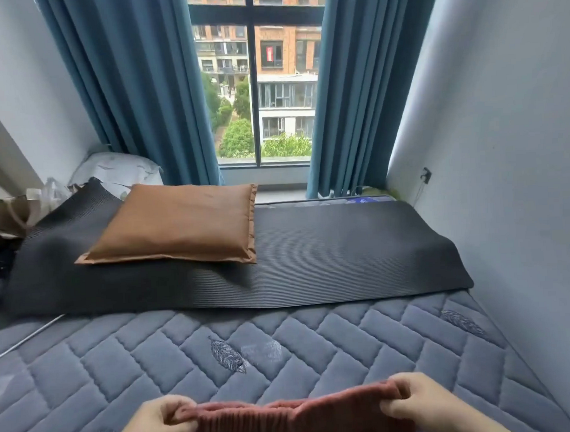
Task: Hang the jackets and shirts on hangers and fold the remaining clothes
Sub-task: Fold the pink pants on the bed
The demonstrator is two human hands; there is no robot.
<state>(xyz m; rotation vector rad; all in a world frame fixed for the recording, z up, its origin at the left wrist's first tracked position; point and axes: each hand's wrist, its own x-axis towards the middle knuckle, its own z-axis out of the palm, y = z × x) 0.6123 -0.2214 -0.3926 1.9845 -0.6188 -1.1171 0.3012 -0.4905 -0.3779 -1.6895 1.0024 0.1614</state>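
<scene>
Two hands hold up a red knit by its top edge.
The left hand (pixel 159 424) and right hand (pixel 419 403) each pinch the knit (pixel 287 420) over the blue bed (pixel 349 338). Further back, a brown pillow (pixel 175 221) lies on a dark mat (pixel 328 253).

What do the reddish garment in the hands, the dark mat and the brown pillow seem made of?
The reddish garment: ribbed knit, likely wool or acrylic, matte and fuzzy; both the left hand and right hand pinch its edge. The dark mat: probably foam or rubber, matte, fine parallel ridges. The brown pillow: smooth cover with slight sheen, fabric or faux leather, unclear which.
</scene>
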